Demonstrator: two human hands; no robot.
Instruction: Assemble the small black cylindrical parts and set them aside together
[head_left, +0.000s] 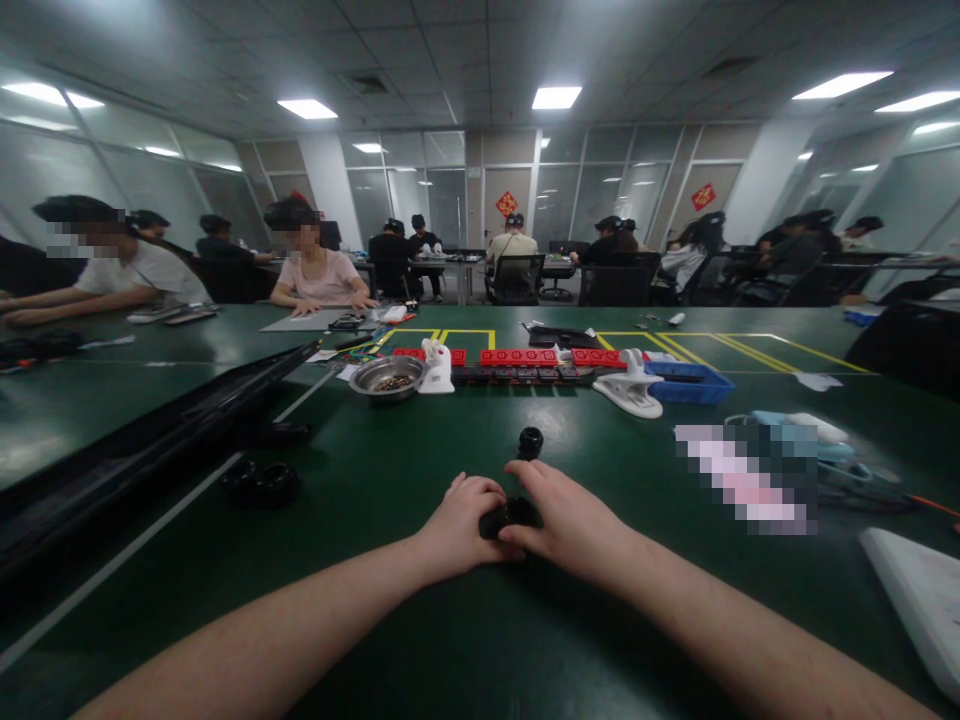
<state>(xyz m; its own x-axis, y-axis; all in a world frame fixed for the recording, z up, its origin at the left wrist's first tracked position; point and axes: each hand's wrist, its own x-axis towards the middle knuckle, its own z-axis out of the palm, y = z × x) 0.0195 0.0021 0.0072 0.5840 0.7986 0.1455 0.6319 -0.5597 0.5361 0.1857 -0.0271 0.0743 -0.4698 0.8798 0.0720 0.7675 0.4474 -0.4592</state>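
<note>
My left hand (469, 520) is curled around the left side of a small black round part (519, 513) near the table's front. From the other side my right hand (566, 515) grips it between thumb and fingers. Much of the part is covered by my fingers, so its exact kind is unclear. Just beyond my hands stands a similar black ring-shaped piece (530, 440). Two more black round pieces (261, 484) sit together to the left.
Across the green table (420, 650) stand a metal bowl (386, 380) of small bits, white clip stands (631, 388), red trays (517, 357) and a blue bin (688, 383). A long black panel (150, 440) lies left, a white board (919, 600) right. Several people sit around.
</note>
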